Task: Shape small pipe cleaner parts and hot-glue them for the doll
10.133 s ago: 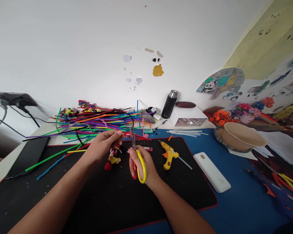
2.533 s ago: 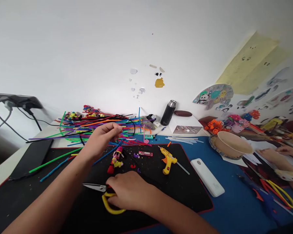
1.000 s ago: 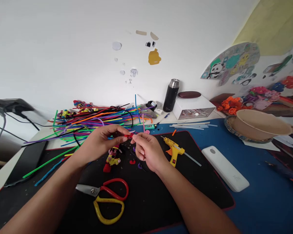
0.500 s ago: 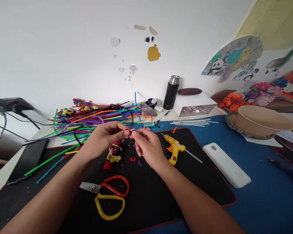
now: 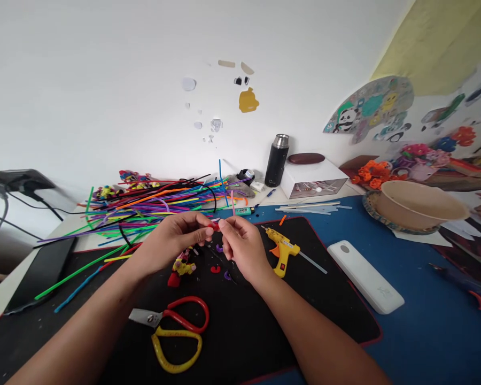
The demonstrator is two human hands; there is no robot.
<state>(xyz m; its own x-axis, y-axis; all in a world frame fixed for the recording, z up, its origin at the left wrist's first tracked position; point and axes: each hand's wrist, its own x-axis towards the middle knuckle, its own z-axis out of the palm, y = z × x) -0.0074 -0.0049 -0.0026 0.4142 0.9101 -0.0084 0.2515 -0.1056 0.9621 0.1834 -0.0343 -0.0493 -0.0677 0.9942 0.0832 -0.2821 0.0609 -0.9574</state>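
Observation:
Between the fingertips of both hands is a small piece of red pipe cleaner, mostly covered by the fingers. My left hand pinches it from the left. From the right, my right hand closes on it with thumb and forefinger. Beneath the hands, a small yellow, red and pink pipe-cleaner figure lies on the black mat. A curled red piece and a curled purple piece rest close by. Scissors with red and yellow handles lie nearer to me, partly opened.
A yellow glue gun lies right of my hands, its glue stick pointing right. Behind are heaped colourful pipe cleaners, a black thermos and a white box. To the right are a white power bank and a beige bowl.
The view has tilted up and shifted slightly, so everything sits a little lower in the picture. Both hands keep their pinch on the red pipe cleaner, with little finger movement.

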